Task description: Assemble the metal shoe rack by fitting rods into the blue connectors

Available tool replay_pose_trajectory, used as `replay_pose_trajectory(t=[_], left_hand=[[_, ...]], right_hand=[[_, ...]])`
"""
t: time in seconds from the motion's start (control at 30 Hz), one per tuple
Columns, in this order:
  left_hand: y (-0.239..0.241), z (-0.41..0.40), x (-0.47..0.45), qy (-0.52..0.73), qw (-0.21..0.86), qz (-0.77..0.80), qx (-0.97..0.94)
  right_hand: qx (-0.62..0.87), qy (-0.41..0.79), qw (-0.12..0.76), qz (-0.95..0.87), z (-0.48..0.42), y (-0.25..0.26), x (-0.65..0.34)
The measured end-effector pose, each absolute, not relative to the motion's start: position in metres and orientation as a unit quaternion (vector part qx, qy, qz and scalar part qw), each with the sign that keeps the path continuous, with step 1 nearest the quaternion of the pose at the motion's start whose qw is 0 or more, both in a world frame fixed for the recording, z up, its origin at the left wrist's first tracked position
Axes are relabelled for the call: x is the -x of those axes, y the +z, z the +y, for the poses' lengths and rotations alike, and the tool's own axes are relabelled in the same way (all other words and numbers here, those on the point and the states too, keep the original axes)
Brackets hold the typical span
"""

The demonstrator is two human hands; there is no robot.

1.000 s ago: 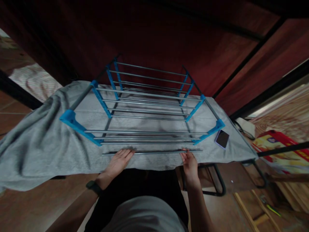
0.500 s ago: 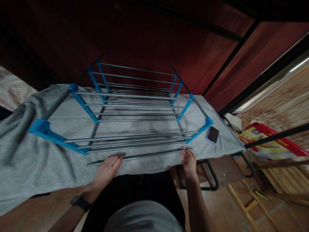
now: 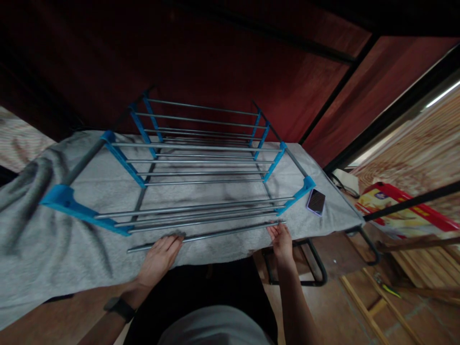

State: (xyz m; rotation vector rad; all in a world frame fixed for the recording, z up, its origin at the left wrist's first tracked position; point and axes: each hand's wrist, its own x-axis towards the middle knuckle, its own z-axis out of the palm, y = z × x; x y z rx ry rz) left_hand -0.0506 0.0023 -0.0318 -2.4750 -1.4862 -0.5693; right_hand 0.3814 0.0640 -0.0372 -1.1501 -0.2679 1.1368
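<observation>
A loose metal rod (image 3: 215,235) lies along the near edge of a grey cloth (image 3: 53,244). My left hand (image 3: 158,258) rests flat on the cloth with its fingertips on the rod's left part. My right hand (image 3: 282,242) touches the rod near its right end, fingers stretched out. Just beyond the rod stands a rack (image 3: 201,163) of grey metal bars with blue plastic side pieces (image 3: 77,208). A dark watch (image 3: 118,306) is on my left wrist.
A phone (image 3: 316,201) lies on the cloth by the rack's right corner. A black metal frame (image 3: 316,268) stands below the table's right end. Wooden strips (image 3: 370,311) and a red and yellow package (image 3: 398,211) lie on the floor at right. A dark red wall rises behind.
The view has swung right and dipped slightly. Both hands stay on the rod, whose left end has tilted a little nearer to me.
</observation>
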Motion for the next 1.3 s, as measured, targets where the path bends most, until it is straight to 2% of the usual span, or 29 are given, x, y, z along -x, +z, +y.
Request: replay_pose_trajectory(t=[0.5,1.3], left_hand=[[-0.034,0.002,0.052,-0.209,0.067,-0.521,0.825],[-0.028,-0.002,0.042,-0.19,0.113,-0.555,0.802]], right_hand=[[0.545,0.497,0.662,-0.136,0.064,-0.039,-0.38],[0.535,0.539,0.634,-0.149,0.064,-0.05,-0.395]])
